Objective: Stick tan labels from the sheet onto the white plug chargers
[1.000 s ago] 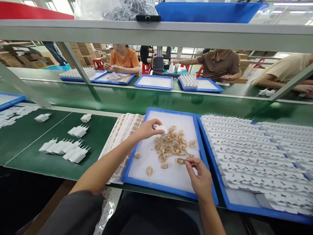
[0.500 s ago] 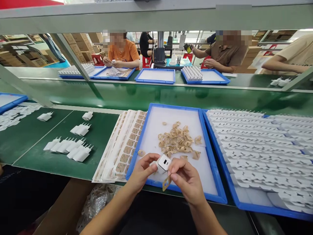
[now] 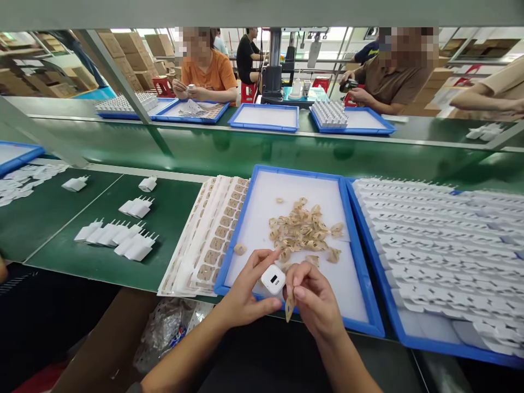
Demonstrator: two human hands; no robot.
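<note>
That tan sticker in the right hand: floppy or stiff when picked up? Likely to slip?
The tan sticker hangs edge-down from the right hand, pinched by one end, so it is probably thin and very light. The ones in the pile on the blue tray lie curled, suggesting they flex easily. Slipping seems unlikely, though its surface is hard to judge.

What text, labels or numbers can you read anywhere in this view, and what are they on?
No text is legible anywhere.
White charger held between the left hand and right hand: only a dark port slot shows, no print.
Tan sticker in the right hand: blank as seen.
Sticker sheets beside the blue tray: any marks are too small to read.
Cardboard boxes behind: any print is too blurred to read.
</note>
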